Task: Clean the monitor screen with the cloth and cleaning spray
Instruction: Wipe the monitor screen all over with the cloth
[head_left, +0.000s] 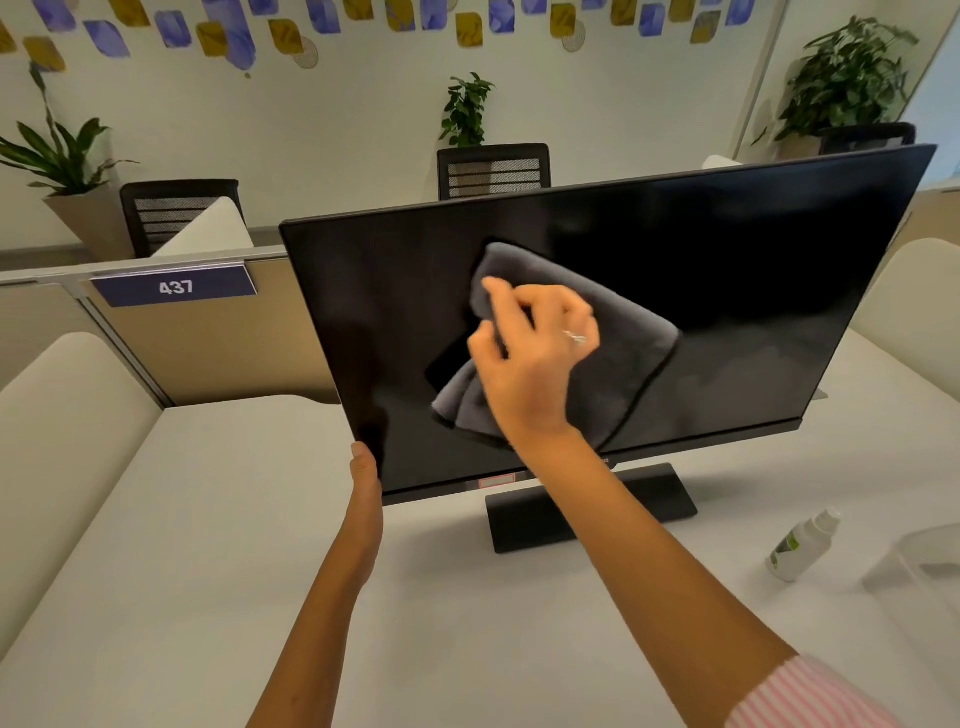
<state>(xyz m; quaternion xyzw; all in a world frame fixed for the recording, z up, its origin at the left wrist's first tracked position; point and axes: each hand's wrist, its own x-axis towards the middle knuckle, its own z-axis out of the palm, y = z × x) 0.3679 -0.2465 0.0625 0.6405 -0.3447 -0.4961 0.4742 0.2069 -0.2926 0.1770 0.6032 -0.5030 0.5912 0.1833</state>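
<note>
A black monitor (727, 291) stands on a white desk, its dark screen tilted back toward me. My right hand (535, 353) presses a grey cloth (628, 358) flat against the middle of the screen. At the monitor's lower left corner, my left hand (366, 483) grips the bezel edge, thumb on the front and fingers hidden behind. The small white spray bottle (802, 545) with a green label lies apart on the desk at the right, beyond the monitor's black base (587, 512).
The white desk (208, 545) is bounded by cream dividers on the left and right and a beige partition with a "437" sign (175, 287) behind. A clear plastic object (919, 566) sits at the right edge. Office chairs and potted plants stand beyond the partition.
</note>
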